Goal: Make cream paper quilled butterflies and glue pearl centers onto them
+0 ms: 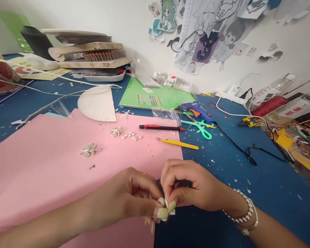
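Observation:
My left hand [134,198] and my right hand [193,186] meet at the near edge of a pink paper sheet [54,165]. Both pinch a small white coiled paper piece [162,202] between thumb and fingertips. Two finished white curled paper ornaments [89,150] [115,131] lie further up the pink sheet, beside a scatter of small white beads [131,136]. My right wrist wears a pearl bracelet [244,213].
On the blue table [248,172] lie a red pencil [161,127], a yellow tool [179,143], green scissors [200,126], a blue glue gun [196,110] with black cord, a green sheet [155,96], a white paper fan shape [98,103] and clutter at right.

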`<state>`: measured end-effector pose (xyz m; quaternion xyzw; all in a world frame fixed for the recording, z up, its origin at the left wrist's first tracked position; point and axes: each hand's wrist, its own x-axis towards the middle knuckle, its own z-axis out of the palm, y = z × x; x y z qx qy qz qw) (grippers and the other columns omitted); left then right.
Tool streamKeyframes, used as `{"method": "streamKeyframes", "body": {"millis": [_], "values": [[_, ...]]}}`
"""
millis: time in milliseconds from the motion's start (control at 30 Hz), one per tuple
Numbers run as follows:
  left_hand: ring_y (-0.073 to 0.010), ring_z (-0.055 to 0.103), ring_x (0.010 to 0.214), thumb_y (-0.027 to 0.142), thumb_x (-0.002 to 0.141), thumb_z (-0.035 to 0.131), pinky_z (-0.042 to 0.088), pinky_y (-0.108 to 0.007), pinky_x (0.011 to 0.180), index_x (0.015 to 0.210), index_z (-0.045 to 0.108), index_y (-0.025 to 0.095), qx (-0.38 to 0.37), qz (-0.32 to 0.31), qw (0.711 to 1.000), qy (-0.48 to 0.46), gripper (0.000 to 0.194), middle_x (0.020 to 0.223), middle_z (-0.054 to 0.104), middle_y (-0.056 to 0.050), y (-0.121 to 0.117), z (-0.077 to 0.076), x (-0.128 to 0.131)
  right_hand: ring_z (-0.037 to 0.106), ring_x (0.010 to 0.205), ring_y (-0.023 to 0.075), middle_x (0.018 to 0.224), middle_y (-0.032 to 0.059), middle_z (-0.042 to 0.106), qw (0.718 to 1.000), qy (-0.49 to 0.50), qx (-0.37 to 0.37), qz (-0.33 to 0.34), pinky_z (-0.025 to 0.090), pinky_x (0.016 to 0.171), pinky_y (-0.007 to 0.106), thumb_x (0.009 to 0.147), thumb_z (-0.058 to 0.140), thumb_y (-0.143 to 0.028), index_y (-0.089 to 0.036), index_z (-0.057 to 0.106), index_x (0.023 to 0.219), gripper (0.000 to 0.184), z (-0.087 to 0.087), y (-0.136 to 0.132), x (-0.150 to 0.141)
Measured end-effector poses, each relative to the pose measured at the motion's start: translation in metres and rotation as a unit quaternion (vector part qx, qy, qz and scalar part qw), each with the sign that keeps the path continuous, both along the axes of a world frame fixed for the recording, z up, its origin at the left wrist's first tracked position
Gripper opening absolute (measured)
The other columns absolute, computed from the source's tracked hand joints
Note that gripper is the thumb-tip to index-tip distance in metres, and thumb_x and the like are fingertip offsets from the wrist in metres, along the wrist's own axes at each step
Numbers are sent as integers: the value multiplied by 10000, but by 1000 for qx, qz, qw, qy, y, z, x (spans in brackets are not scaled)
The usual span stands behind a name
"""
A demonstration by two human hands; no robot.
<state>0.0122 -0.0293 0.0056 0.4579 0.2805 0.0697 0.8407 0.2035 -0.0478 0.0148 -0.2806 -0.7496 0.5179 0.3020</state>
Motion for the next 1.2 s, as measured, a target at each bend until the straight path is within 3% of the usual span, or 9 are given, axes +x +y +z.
{"method": "streamKeyframes", "body": {"millis": [300,400,500,633,733,1000,1200], "values": [[-86,573,573,224,714,709,453,-178,596,691,740,185,11,5,1000,26,55,601,654,39,0,1,0,485,667,72,718,1,526,1000,-24,6,-4,407,598,183,880,500,-324,-142,535,697,260,0,-1,-1],[-93,590,570,238,707,713,465,-188,599,686,739,187,5,13,1000,28,60,607,664,37,2,3,-1,496,679,76,726,0,538,999,-13,30,-35,419,616,192,876,507,-332,-147,556,718,248,-1,-2,0],[-92,594,564,237,684,732,469,-186,600,642,734,187,-14,33,999,36,65,600,665,40,6,6,-2,516,730,90,762,10,567,987,-2,129,-97,439,659,209,887,484,-346,-157,577,797,229,1,-4,3],[-85,589,571,223,694,726,463,-174,600,622,732,200,-33,48,998,17,76,596,673,53,9,10,-3,531,750,113,788,27,597,925,-72,335,-163,454,694,254,881,512,-248,-168,581,873,106,6,-9,6],[-80,587,575,221,698,724,457,-165,604,628,731,203,-34,51,998,14,73,585,675,60,8,10,-3,529,714,118,789,28,615,890,-119,409,-162,457,674,273,845,540,-189,-165,581,885,62,6,-13,7],[-76,588,560,203,685,732,448,-162,597,623,724,203,-44,53,997,20,62,572,681,68,8,8,-1,539,698,121,784,7,645,862,-164,445,-177,451,688,292,786,597,-189,-184,586,884,99,3,-17,5],[-81,597,576,196,678,733,469,-177,602,711,717,182,-44,74,996,22,40,630,690,56,7,7,-2,550,759,134,817,27,635,872,-166,415,-196,439,717,290,803,589,-207,-175,593,888,91,6,-9,12]]}}
